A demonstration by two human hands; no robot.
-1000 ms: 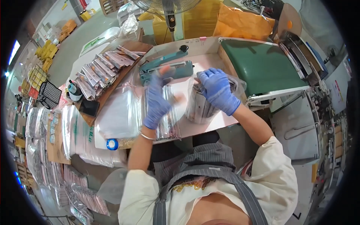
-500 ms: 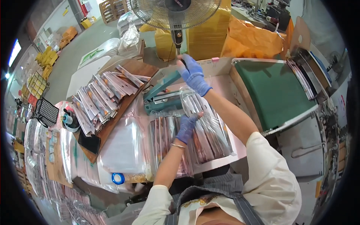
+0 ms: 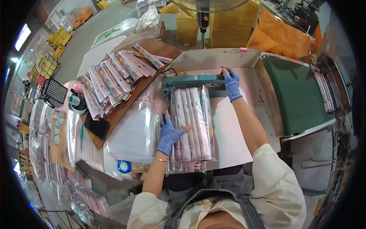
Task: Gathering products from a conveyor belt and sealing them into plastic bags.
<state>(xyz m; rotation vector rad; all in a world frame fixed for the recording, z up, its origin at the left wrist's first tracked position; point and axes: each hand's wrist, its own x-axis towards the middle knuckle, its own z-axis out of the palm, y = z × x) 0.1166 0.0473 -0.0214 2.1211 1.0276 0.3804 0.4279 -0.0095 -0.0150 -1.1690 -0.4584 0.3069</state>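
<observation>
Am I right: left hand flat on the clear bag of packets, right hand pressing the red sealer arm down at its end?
Nearly. The head view shows the sealer arm is teal, not red. The rest holds: left hand flat on the clear bag of packets, right hand on the arm's end.

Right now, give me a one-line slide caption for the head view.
Gloved right hand presses down the teal heat sealer's arm while the left hand steadies a clear bag of packets.

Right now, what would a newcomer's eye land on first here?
Two blue-gloved hands at centre: the right hand presses the arm of a teal bar-shaped sealing machine, while the left hand rests on a clear plastic bag of long packets lying under it. Left of them, similar packets fan across a brown wooden board.
</observation>
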